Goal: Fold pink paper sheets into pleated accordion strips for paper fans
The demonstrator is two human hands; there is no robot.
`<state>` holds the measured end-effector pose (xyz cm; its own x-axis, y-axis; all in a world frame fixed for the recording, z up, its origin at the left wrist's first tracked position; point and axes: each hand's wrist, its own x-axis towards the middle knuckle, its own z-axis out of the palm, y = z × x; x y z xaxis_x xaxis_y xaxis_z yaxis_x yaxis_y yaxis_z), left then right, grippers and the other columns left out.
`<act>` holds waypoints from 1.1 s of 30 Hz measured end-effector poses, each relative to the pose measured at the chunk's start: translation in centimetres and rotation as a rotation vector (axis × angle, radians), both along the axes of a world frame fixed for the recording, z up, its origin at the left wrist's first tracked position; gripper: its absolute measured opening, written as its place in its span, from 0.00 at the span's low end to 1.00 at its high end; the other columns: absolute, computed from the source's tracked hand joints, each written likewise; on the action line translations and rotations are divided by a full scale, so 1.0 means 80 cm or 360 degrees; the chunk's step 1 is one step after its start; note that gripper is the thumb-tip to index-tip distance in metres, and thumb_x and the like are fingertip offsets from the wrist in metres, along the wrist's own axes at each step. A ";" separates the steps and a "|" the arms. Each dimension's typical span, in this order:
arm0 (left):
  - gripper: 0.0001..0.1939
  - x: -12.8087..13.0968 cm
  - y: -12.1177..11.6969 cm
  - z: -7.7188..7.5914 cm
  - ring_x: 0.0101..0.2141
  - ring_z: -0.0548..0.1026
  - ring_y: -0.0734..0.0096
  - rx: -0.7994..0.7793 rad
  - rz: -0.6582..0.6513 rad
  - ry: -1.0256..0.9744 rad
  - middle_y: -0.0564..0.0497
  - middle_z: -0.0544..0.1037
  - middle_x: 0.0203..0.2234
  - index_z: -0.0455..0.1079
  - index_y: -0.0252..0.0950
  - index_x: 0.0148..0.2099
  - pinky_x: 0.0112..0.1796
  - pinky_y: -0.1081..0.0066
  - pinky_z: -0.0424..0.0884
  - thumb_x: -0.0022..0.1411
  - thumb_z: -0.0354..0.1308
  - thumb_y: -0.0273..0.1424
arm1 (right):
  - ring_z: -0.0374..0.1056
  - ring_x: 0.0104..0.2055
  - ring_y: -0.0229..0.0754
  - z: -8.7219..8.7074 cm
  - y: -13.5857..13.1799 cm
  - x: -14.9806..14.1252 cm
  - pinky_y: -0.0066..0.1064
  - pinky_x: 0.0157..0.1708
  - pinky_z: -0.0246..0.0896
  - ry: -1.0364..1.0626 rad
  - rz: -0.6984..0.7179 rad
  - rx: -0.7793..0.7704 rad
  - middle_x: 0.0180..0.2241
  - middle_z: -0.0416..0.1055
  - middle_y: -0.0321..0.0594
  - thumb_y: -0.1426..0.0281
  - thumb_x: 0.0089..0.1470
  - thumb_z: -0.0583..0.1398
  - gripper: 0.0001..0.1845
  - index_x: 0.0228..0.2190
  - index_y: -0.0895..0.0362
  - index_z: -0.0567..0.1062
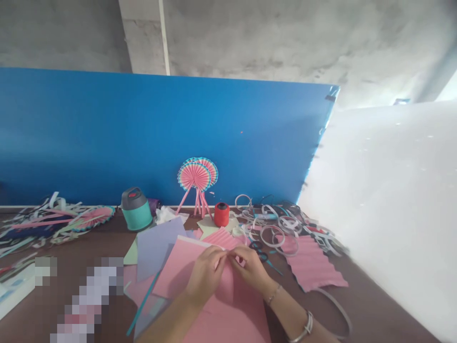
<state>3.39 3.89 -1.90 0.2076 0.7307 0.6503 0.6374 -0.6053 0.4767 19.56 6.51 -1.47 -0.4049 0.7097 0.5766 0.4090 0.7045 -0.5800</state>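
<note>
A pink sheet of paper lies in front of me, with a white strip along its far edge. At that edge my left hand is closed, thumb and fingers pinched together. My right hand is closed close beside it, its fingertips nearly meeting the left ones. Both seem to grip the paper's edge; the exact spot is hidden by the fingers. Just beyond the hands lies a pleated pink paper. A lilac sheet is to the left, beside a thin blue strip.
Pink folding fans lean on the blue partition. A red thread spool and a teal-and-grey container stand at the back. At right are blue scissors, white tape loops and another pleated pink paper.
</note>
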 end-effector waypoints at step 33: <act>0.09 -0.162 0.061 0.058 0.30 0.78 0.65 -0.0119 0.0748 -0.1727 0.50 0.74 0.23 0.61 0.36 0.29 0.36 0.65 0.76 0.52 0.50 0.37 | 0.58 0.19 0.36 -0.003 0.034 0.035 0.25 0.19 0.44 0.0105 -0.0922 -0.0547 0.14 0.65 0.34 0.71 0.41 0.53 0.09 0.13 0.55 0.64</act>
